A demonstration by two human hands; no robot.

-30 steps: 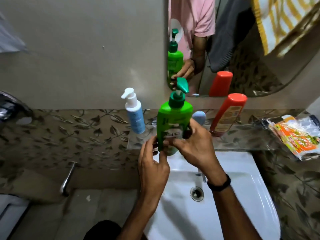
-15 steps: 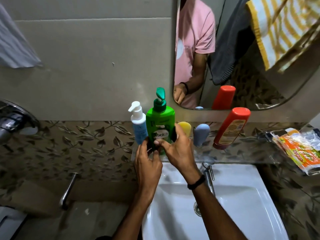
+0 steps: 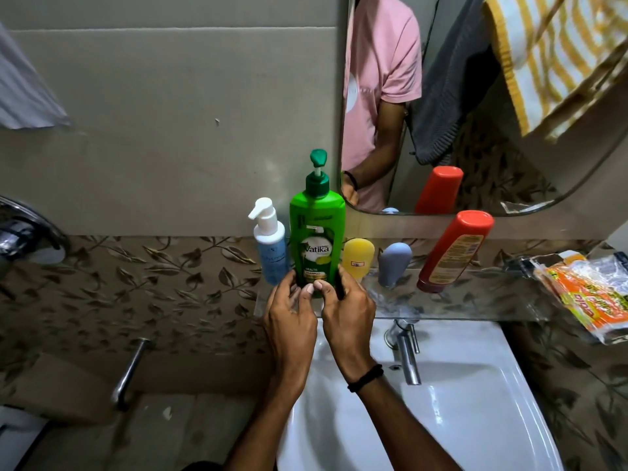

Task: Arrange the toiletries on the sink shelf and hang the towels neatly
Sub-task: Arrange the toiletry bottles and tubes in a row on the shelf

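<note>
A tall green pump bottle of shampoo stands upright on the glass shelf above the sink. My left hand and my right hand both grip its base. Left of it stands a small blue pump bottle. To its right are a yellow tube, a grey tube and a leaning red bottle. A grey towel and a yellow-striped towel show in the mirror.
A plastic packet lies at the shelf's right end. The white basin with its tap is below. A grey cloth hangs at upper left. A metal pipe sticks out of the patterned tile wall.
Both hands carried the green bottle from in front of the mirror leftward and back onto the shelf beside the blue bottle. It now stands upright, label facing me.
</note>
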